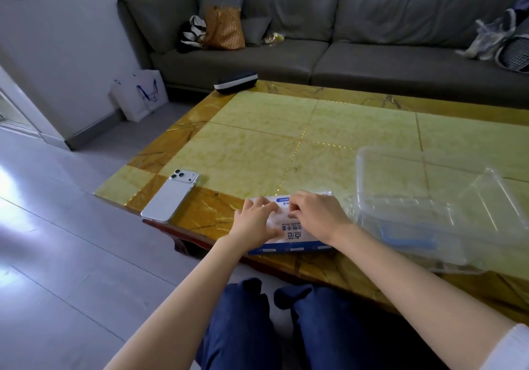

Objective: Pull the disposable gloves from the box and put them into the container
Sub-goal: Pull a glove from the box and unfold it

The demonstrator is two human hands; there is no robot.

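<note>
Working at the glove box [297, 235], lower centre of frame, at the near edge of the desk [257, 140]. Both hands are on top of it.

- Left hand [254, 220]: lies flat on the left part of the box top, fingers loosely spread, gripping nothing. It appears to be holding the box down.
- Right hand [315, 215]: fingers bent down at the opening in the box top. Cannot tell whether they have pinched anything; the fingertips are hidden.
- Gloves [276, 219]: pale crumpled film shows at the opening, between the two hands. None is drawn clear of the box.
- Container [406, 206]: clear plastic, open, just right of the box, lower right of frame. Contents are hard to read through the clear walls; a blue piece shows low inside, identity uncertain.
- Phone [171, 195]: face down at the desk's left corner, well apart from the work.

Step, as judged: the start of a pull, with the glove being picked at the opening.

Next move calls for a firm pinch on one film layer only, a pull up and towards the right while the left hand holds the box down, then a short carry over the container rim.
</note>
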